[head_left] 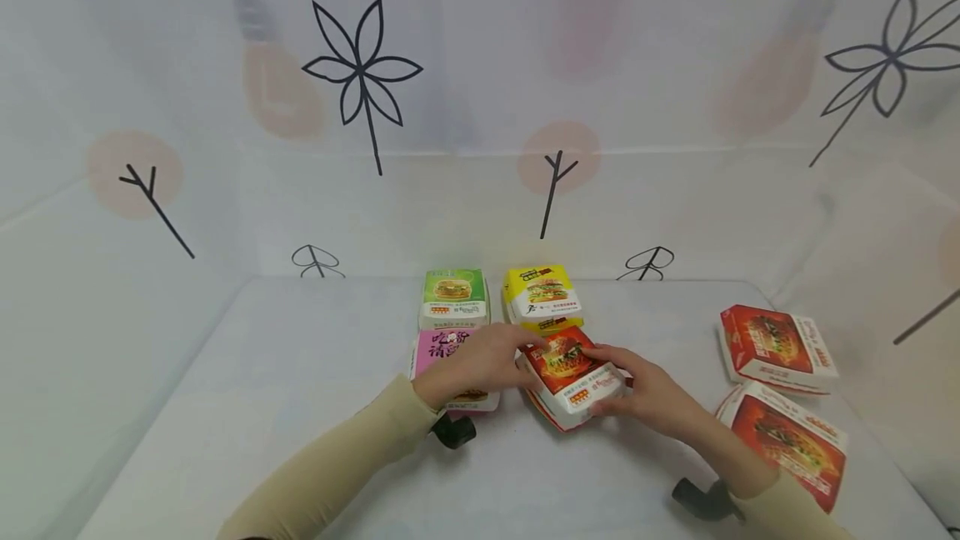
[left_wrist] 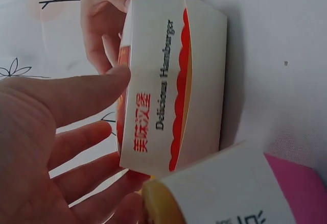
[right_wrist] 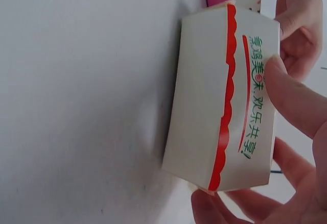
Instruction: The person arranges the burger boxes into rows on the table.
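A red-topped hamburger box (head_left: pixel 564 369) with white sides sits at the middle of the table, turned at an angle. My right hand (head_left: pixel 651 390) grips its right end, thumb on the near side and fingers at the far edge. At its left end is my left hand (head_left: pixel 487 363), with the thumb against the white side (left_wrist: pixel 158 86) and fingers around the far corner. The right wrist view shows the white side with green lettering (right_wrist: pixel 250 96). Under my left forearm and hand, a pink hamburger box (head_left: pixel 480 401) is partly hidden.
Behind stand a green hamburger box (head_left: pixel 454 297) and a yellow one (head_left: pixel 542 294), side by side. Two more red hamburger boxes (head_left: pixel 780 348) lie at the right, the nearer one (head_left: pixel 787 440) partly behind my right forearm. A patterned white cloth wall (head_left: pixel 450 215) rises behind the table.
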`<control>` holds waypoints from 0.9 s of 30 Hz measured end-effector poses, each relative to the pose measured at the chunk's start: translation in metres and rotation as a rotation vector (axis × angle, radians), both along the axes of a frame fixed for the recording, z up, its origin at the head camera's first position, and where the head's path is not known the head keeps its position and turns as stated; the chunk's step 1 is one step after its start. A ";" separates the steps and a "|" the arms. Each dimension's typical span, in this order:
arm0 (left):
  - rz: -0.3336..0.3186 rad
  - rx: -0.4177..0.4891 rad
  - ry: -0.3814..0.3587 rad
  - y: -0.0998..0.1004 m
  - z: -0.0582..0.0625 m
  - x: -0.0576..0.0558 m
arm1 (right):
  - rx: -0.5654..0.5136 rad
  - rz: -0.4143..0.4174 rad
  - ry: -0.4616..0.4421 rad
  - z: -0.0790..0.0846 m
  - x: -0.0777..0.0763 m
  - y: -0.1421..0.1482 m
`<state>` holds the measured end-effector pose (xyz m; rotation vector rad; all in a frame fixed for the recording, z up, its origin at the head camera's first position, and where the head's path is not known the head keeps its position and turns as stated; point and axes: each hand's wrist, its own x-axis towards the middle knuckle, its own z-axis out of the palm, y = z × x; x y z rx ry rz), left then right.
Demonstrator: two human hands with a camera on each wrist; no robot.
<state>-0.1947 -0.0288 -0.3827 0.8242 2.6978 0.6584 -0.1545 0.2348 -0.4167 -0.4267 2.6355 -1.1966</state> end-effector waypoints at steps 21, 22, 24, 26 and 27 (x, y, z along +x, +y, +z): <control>-0.085 0.034 -0.020 0.006 -0.008 -0.006 | 0.003 -0.210 0.045 -0.008 0.006 -0.034; -0.085 0.031 -0.018 0.006 -0.008 -0.006 | 0.003 -0.213 0.045 -0.008 0.006 -0.035; -0.081 0.033 -0.016 0.007 -0.009 -0.005 | 0.005 -0.220 0.045 -0.008 0.006 -0.036; -0.071 0.039 -0.011 0.007 -0.011 -0.004 | 0.006 -0.226 0.046 -0.009 0.006 -0.037; -0.065 0.045 -0.009 0.008 -0.011 -0.003 | 0.004 -0.232 0.043 -0.009 0.006 -0.038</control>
